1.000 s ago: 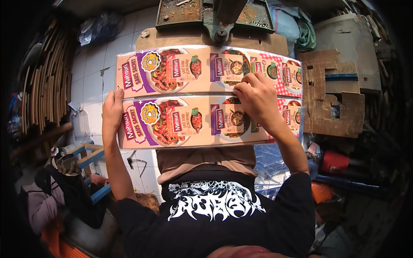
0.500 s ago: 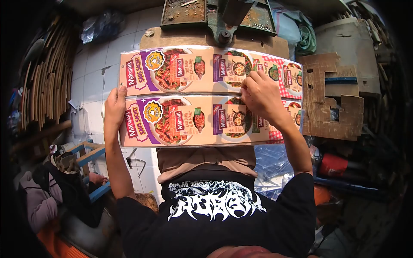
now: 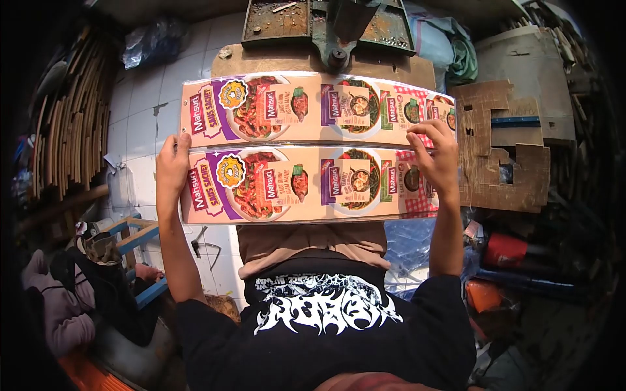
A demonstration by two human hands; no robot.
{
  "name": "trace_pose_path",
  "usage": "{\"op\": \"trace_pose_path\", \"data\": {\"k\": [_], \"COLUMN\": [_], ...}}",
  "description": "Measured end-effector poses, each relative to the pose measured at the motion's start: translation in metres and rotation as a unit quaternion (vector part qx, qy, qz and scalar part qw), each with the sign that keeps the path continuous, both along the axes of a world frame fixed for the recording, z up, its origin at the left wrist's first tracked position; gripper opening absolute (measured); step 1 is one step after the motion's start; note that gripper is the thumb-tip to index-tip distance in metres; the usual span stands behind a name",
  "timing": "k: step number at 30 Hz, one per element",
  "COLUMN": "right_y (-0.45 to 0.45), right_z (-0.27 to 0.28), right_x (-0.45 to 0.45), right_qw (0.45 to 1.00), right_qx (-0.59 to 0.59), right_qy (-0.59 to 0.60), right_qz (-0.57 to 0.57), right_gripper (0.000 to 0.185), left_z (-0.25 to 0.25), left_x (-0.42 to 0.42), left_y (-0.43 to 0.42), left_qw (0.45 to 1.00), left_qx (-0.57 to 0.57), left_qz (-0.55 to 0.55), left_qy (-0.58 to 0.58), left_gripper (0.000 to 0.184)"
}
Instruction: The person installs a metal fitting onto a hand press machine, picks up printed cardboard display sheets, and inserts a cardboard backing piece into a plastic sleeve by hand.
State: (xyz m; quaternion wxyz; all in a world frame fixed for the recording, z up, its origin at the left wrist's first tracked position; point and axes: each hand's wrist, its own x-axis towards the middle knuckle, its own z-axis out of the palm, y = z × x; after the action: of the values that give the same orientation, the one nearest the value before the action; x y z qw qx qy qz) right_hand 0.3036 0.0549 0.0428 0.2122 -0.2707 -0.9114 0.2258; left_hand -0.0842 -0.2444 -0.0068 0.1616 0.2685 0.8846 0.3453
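Note:
Two long glossy printed panels lie one above the other in front of me, an upper panel [image 3: 222, 133] and a lower panel [image 3: 313, 205]. Both show Mahsuri sauce sachets and dishes on a peach ground, with red checks at the right. A narrow seam runs between them; I cannot tell whether they are joined. My left hand [image 3: 172, 163] is closed on the left edge near the seam, thumb on top and fingers hidden beneath. Over the checked right end is my right hand [image 3: 438, 153], its fingers loosely bent and a small gap between thumb and forefinger.
Behind the panels stands a dark metal machine [image 3: 337, 55] with trays of small metal parts [image 3: 277, 19], on a wooden board [image 3: 228, 65]. Cut brown boards [image 3: 521, 189] lie at right. Stacked strips [image 3: 78, 117] lean at left, near a blue frame [image 3: 140, 238].
My right hand has moved right along the panels, from the middle sachet pictures to the checked end. My left hand keeps its hold on the left edge.

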Motion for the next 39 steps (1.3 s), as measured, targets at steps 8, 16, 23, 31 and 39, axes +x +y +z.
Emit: {"op": "trace_pose_path", "data": {"k": [8, 16, 23, 31, 39], "right_y": [0.013, -0.028, -0.028, -0.024, -0.029], "right_z": [-0.044, -0.074, -0.072, -0.066, -0.052], "right_x": [0.120, 0.142, 0.140, 0.141, 0.134], "right_qw": [0.943, 0.894, 0.902, 0.861, 0.864], "right_qx": [-0.108, -0.257, -0.171, -0.247, -0.250], "right_qy": [-0.009, 0.147, 0.133, 0.254, 0.244], "right_qz": [-0.313, -0.337, -0.374, -0.365, -0.362], "right_gripper": [0.034, 0.033, 0.028, 0.019, 0.021], "left_z": [0.004, 0.007, 0.012, 0.015, 0.021], "left_x": [0.013, 0.051, 0.061, 0.065, 0.069], "left_y": [-0.053, -0.081, -0.075, -0.069, -0.069], "left_qw": [0.996, 0.994, 0.992, 0.990, 0.989], "left_qx": [0.061, 0.072, 0.088, 0.070, 0.065], "left_qz": [0.068, 0.087, 0.078, 0.115, 0.113], "left_qy": [-0.011, -0.002, 0.047, 0.052, 0.076], "left_gripper": [0.038, 0.029, 0.026, 0.028, 0.028]}}
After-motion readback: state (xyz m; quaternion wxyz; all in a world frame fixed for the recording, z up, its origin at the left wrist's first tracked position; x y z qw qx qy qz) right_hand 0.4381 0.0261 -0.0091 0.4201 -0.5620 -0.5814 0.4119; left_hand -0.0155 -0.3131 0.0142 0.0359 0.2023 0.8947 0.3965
